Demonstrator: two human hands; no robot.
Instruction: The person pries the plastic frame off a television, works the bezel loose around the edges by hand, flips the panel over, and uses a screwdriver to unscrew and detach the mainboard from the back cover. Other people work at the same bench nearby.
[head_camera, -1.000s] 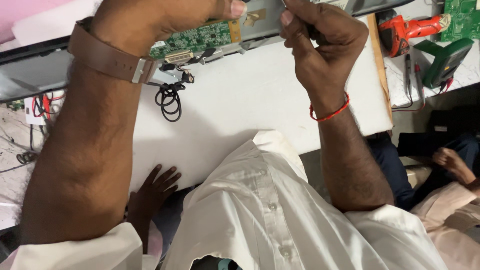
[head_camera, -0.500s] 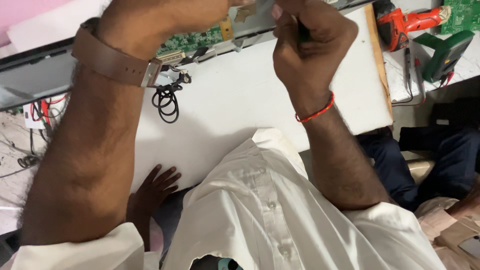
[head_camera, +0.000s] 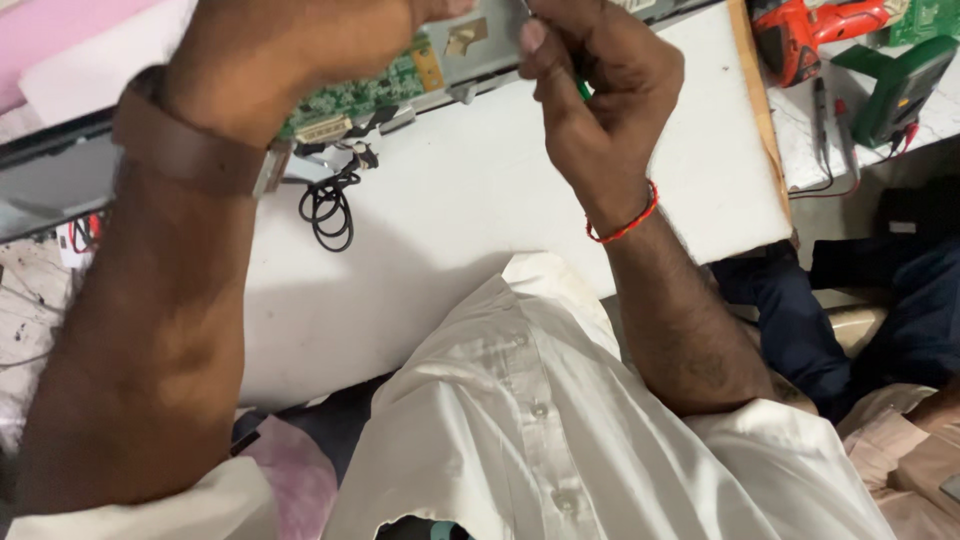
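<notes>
Nearest, right hand (head_camera: 600, 110) raised above the white counter (head_camera: 470, 210), grip closed on a thin green-handled tool (head_camera: 583, 91). Left hand (head_camera: 300, 50) fisted; contents indiscernible. Beyond, green circuit board (head_camera: 350, 95), black coiled cable (head_camera: 328, 208).

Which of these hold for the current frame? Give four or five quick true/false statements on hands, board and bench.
1. The left hand wears a brown wrist strap. True.
2. The right hand has a blue thread at the wrist. False: the thread is red.
3. A green circuit board lies under the hands. True.
4. The coiled black cable lies on a black mat. False: it lies on the white table.
5. A red tool lies at upper right. True.
</notes>
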